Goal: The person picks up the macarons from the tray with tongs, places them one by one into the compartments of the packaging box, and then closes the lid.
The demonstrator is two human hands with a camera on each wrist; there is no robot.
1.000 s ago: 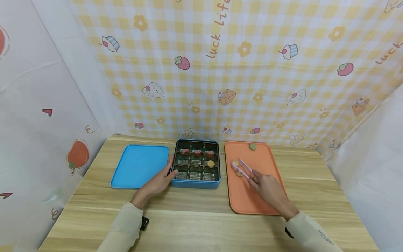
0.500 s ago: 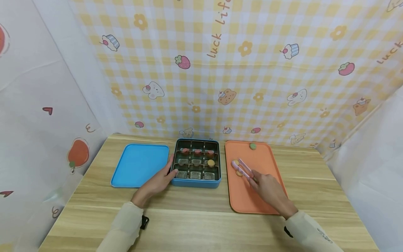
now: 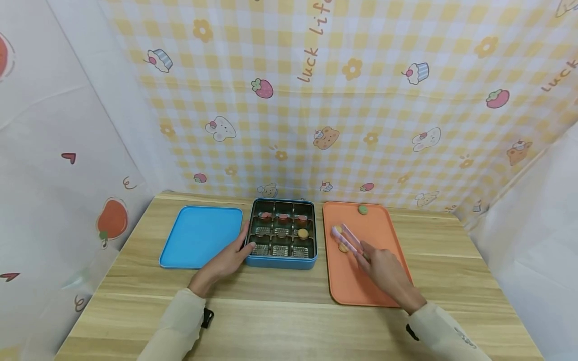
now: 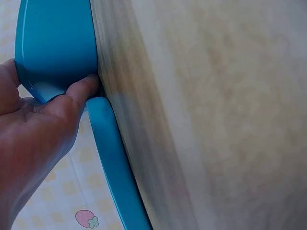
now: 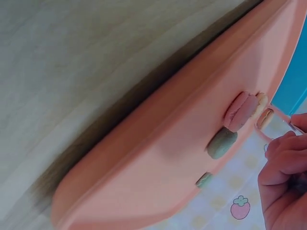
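My left hand (image 3: 228, 258) holds the near left corner of a blue tin box (image 3: 281, 263), thumb at the rim and fingers along its side. Inside, a divided insert bears several reddish macarons (image 3: 283, 216) in the back row and a yellow macaron (image 3: 303, 233) at the middle row's right. Over the orange tray (image 3: 372, 291), my right hand (image 3: 384, 268) grips pink tongs (image 3: 348, 241). Between the tong tips is another yellow macaron (image 5: 265, 118), raised off the tray in the right wrist view. A second yellow macaron (image 3: 343, 247) lies just below the tongs.
A blue lid (image 3: 200, 238) lies left of the box. On the tray sit a pink macaron (image 5: 241, 111) and a green macaron (image 5: 222, 143), mostly hidden by my right hand in the head view. Another green macaron (image 3: 363, 209) lies at the far edge. A patterned cloth (image 3: 289, 125) hangs behind.
The tongs and the yellow macaron in their tips have risen slightly off the tray. My left hand and the tin box stay in place.
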